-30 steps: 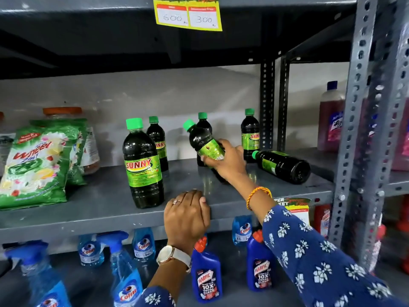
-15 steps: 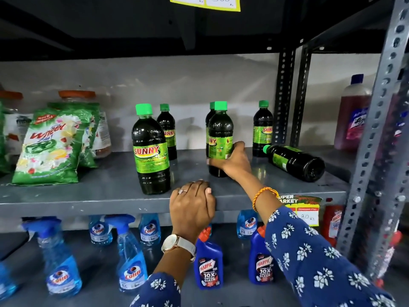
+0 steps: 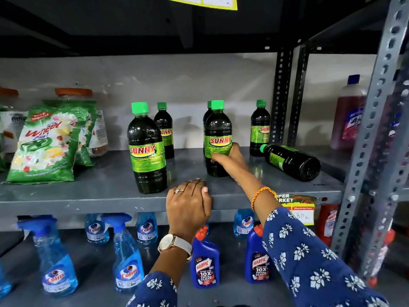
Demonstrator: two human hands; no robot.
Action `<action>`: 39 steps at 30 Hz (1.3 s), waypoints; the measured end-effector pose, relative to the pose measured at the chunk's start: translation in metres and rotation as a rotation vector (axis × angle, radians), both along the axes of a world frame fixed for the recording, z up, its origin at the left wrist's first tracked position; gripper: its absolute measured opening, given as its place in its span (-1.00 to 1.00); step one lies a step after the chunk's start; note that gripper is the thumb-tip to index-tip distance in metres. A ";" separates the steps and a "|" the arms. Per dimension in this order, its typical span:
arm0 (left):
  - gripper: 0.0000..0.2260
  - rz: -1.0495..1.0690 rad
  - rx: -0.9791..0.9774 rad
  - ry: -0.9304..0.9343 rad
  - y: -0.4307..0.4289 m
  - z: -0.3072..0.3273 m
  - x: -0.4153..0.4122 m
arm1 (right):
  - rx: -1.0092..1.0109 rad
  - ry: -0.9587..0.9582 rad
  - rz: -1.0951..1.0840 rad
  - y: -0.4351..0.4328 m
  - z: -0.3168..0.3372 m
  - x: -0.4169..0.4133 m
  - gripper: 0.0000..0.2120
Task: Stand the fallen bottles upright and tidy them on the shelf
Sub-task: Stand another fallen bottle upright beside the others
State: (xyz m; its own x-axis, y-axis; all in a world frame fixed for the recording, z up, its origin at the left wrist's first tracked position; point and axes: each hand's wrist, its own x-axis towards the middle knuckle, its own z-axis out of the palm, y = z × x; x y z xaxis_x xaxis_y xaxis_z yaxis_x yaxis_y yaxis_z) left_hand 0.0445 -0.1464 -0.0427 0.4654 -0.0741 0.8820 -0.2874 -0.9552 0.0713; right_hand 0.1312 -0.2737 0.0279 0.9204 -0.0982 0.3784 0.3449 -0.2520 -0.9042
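Observation:
Dark bottles with green caps and green SUNNY labels stand on the grey shelf (image 3: pixel 88 191). My right hand (image 3: pixel 230 160) grips the lower label of one upright bottle (image 3: pixel 218 131) in the middle of the shelf. Another bottle stands partly hidden right behind it. To the right, one bottle (image 3: pixel 292 161) lies on its side, cap pointing left. A front bottle (image 3: pixel 147 149) stands upright at the left, with one (image 3: pixel 164 129) behind it and another (image 3: pixel 260 129) at the back right. My left hand (image 3: pixel 188 204) rests curled over the shelf's front edge.
Green Wheel detergent bags (image 3: pixel 44 145) and jars sit at the shelf's left end. Perforated metal uprights (image 3: pixel 374 129) bound the right side. Blue Colin spray bottles (image 3: pixel 127 258) and Harpic bottles (image 3: pixel 204 264) fill the shelf below. A pink bottle (image 3: pixel 350 114) stands in the neighbouring bay.
My right hand has tipped the held bottle from a leftward lean to upright on the shelf and turned its label to the front. My left hand stayed on the shelf edge.

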 end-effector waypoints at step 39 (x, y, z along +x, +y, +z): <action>-0.70 0.012 0.000 0.119 -0.002 0.004 -0.012 | -0.147 -0.063 0.000 -0.013 -0.003 -0.072 -0.74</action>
State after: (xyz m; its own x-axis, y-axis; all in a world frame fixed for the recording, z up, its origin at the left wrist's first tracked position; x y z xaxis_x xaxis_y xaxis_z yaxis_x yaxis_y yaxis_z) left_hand 0.0324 -0.1488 -0.0383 0.5674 -0.0678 0.8206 -0.2650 -0.9586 0.1041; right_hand 0.0587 -0.2867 0.0250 0.8946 -0.0381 0.4453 0.3992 -0.3800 -0.8344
